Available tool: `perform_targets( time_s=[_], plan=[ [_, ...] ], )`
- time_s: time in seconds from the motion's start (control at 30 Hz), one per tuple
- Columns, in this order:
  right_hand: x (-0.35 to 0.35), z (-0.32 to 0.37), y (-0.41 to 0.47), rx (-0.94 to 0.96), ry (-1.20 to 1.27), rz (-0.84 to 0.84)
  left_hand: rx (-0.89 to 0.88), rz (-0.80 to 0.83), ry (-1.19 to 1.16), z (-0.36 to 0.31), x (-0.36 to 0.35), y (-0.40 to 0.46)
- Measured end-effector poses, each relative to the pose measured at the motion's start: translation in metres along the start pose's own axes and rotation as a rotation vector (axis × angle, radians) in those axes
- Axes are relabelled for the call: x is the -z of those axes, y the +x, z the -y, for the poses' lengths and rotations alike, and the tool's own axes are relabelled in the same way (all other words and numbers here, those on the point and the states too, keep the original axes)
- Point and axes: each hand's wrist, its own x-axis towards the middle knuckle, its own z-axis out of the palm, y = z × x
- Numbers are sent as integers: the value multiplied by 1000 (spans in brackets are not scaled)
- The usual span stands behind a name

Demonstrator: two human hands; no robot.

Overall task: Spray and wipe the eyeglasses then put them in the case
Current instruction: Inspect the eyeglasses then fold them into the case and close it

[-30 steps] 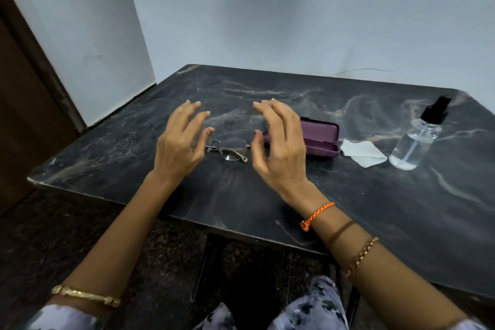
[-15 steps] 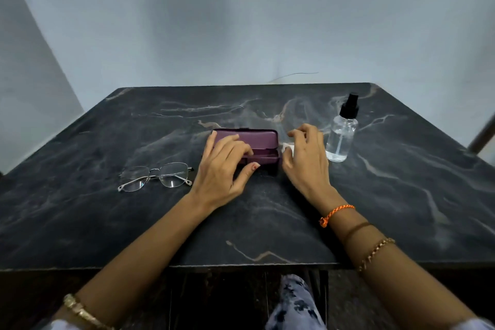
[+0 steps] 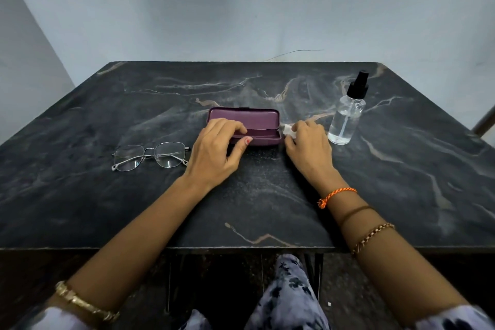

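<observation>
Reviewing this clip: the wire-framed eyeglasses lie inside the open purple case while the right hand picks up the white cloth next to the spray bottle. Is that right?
Not quite. The head view shows the wire-framed eyeglasses lying on the dark marble table, left of the open purple case, not inside it. The rest holds: the right hand pinches the white cloth beside the clear spray bottle.

surface (image 3: 267,195): black marble, tan veins. case (image 3: 249,116): purple. cloth (image 3: 288,130): white. spray bottle (image 3: 345,120): clear, black cap. eyeglasses (image 3: 150,155): silver frame.

Left hand (image 3: 214,150) grips open case (image 3: 245,126); right hand (image 3: 308,144) pinches cloth (image 3: 288,130).
</observation>
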Motion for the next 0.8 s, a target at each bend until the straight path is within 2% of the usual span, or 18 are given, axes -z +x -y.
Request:
perform_targets(
  time_s=[0.27, 0.5, 0.7, 0.8],
  plan=[
    [2, -1, 2, 41, -35, -83, 37, -32, -75, 3, -2, 0],
    [21, -1, 3, -18, 296, -358, -19, -52, -113, 4, -1, -2],
    [47, 10, 12, -129, 579, -442, -44, -64, -145, -1, 4, 3],
    [66, 21, 17, -181, 704, -482, 14, -88, -242, -12, 5, 24]
  ],
)
